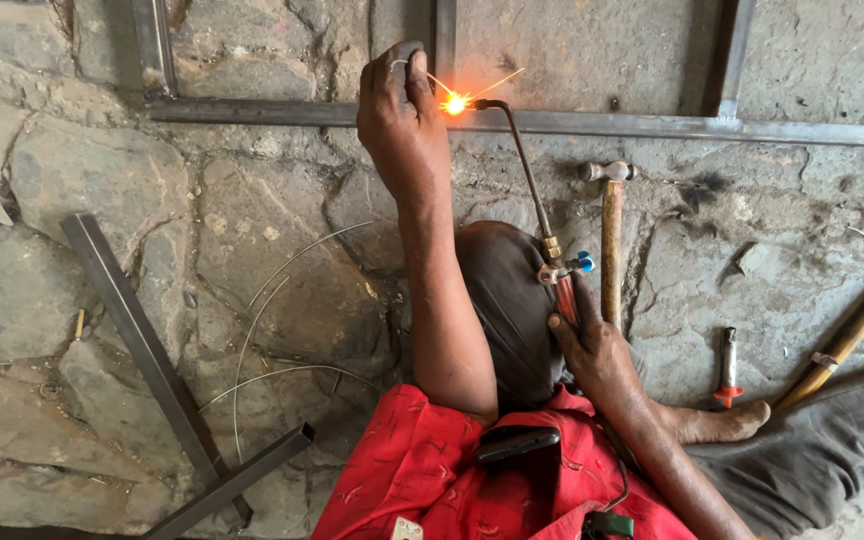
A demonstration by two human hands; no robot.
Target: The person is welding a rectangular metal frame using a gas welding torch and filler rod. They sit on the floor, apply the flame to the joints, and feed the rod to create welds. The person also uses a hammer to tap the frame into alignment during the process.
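Head view, looking down over a red shirt (422, 480) and bent knee to a rough stone floor (72, 300); the right hand (592, 350) is closed round the handle of a gas torch (537, 215), whose thin bent tube runs up and left to a bright orange flame (455, 102) with sparks at a long steel bar (652, 125) lying across the floor; the left hand (400, 110) reaches forward just left of the flame, fingers curled down on the bar, though whether it grips anything I cannot tell; a hammer (610, 230) lies just right of the torch, head toward the bar; a small red-tipped tool (728, 368) lies further right, near a bare foot (717, 422); two loose square steel tubes (147, 360) cross at lower left; thin curved wires (262, 340) lie between them and the left arm.
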